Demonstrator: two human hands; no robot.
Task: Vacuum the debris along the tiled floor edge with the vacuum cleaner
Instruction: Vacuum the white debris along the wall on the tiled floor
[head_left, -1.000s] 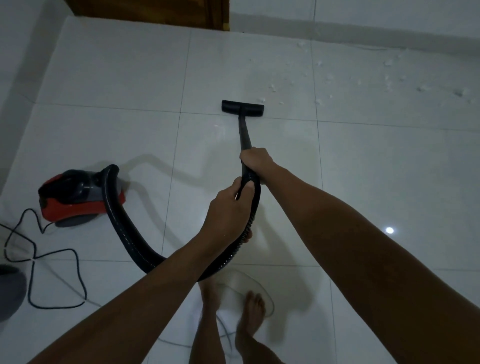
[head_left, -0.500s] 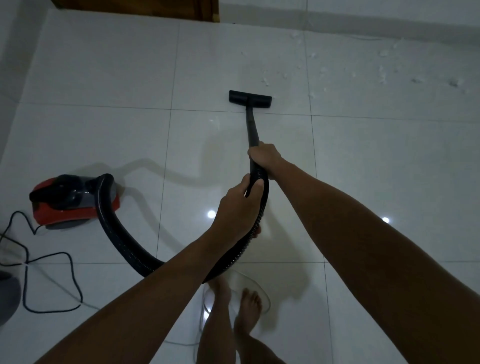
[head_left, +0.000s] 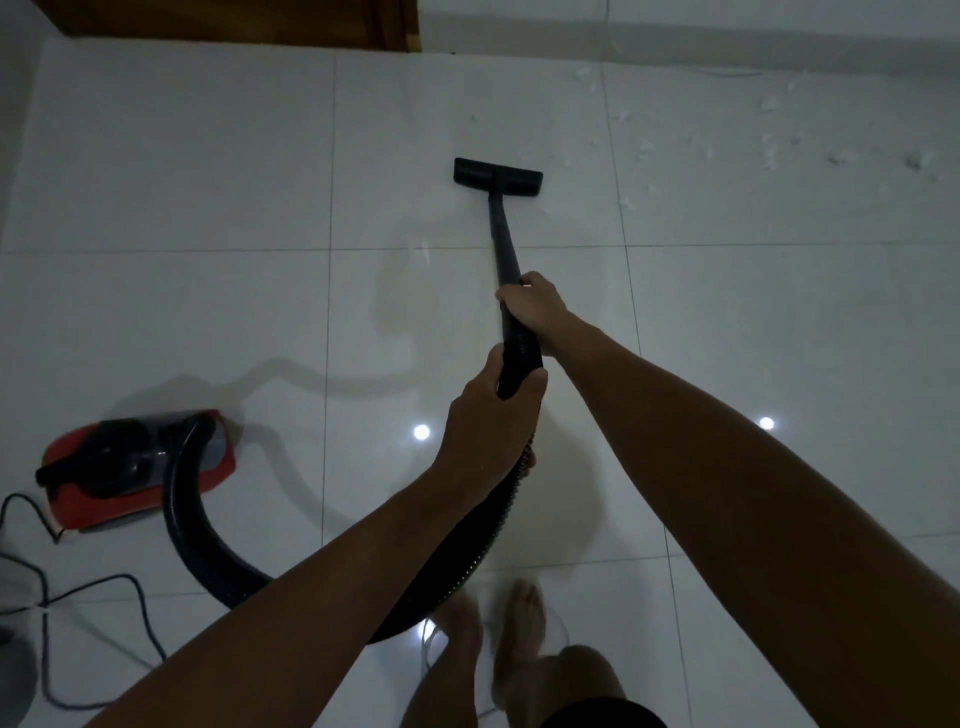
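Both hands, left (head_left: 493, 421) and right (head_left: 535, 306), grip the wand (head_left: 503, 234); the nozzle (head_left: 497, 177) sits mid-frame, while most debris (head_left: 769, 150) waits at upper right, so much work remains.

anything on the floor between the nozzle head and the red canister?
Head view: bare tile between the floor nozzle and the red vacuum canister, crossed only by the hose's shadow. The white debris lies to the nozzle's right.

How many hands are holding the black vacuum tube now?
2. The right hand grips the vacuum tube further forward; the left hand grips the ribbed hose end just behind it.
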